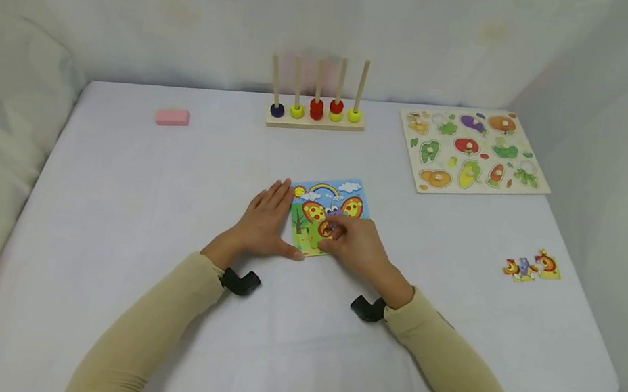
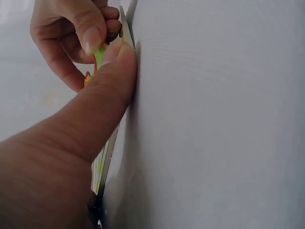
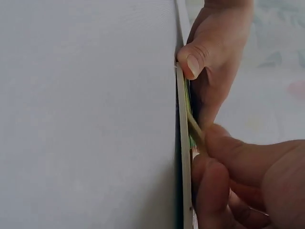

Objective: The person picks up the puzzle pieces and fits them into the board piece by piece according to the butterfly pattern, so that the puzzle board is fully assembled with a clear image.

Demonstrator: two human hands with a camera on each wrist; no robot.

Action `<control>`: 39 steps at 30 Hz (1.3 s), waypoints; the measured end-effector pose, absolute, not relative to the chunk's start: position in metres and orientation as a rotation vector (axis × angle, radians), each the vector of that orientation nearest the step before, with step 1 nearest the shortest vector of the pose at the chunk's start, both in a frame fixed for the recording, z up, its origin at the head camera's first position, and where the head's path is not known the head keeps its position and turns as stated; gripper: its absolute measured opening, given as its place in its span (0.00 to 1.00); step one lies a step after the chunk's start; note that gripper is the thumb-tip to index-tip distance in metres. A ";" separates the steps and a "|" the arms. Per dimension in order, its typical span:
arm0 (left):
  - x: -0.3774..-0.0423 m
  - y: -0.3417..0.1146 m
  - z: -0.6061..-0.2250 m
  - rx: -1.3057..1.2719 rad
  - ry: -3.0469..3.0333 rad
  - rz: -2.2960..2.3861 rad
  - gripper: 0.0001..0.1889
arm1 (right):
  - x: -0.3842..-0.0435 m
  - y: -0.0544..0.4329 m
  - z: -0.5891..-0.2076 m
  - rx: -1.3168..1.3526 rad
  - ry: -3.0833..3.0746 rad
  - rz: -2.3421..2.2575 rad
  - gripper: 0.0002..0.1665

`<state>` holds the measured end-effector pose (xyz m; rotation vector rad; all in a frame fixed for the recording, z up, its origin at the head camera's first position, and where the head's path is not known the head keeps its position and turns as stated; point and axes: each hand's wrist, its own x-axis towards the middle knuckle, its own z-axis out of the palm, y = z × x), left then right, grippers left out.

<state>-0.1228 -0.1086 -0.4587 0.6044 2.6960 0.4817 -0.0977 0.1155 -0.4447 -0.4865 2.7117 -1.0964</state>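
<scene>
A butterfly picture puzzle board [image 1: 358,189], with a rainbow and clouds along its top, lies flat in the middle of the table. The left hand [image 1: 264,224] rests along its left side with straight, spread fingers, and the thumb reaches to the lower left corner. Over the lower right part of the board, the right hand [image 1: 360,247] pinches a thin puzzle piece [image 3: 194,130] between thumb and fingers. In the right wrist view the piece stands tilted, one edge at the board's surface. Green shows on it [image 2: 100,56] in the left wrist view. Right fingers hide some of the picture.
Loose puzzle pieces [image 1: 548,264] lie near the table's right edge. At the back stands a wooden peg stacker [image 1: 314,125] with coloured beads. A vegetable peg puzzle [image 1: 452,142] lies back right, and a pink block [image 1: 172,117] back left. Fabric walls surround the table.
</scene>
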 end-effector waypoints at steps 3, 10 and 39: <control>-0.123 -0.109 -0.459 0.602 2.699 0.480 0.72 | -0.098 0.111 -0.445 -0.547 2.791 -0.958 0.23; -0.123 -0.108 -0.457 0.596 2.688 0.482 0.72 | -0.096 0.104 -0.443 -0.575 2.827 -0.806 0.20; -0.123 -0.107 -0.453 0.572 2.683 0.488 0.71 | -0.099 0.115 -0.434 -0.852 2.711 -0.650 0.19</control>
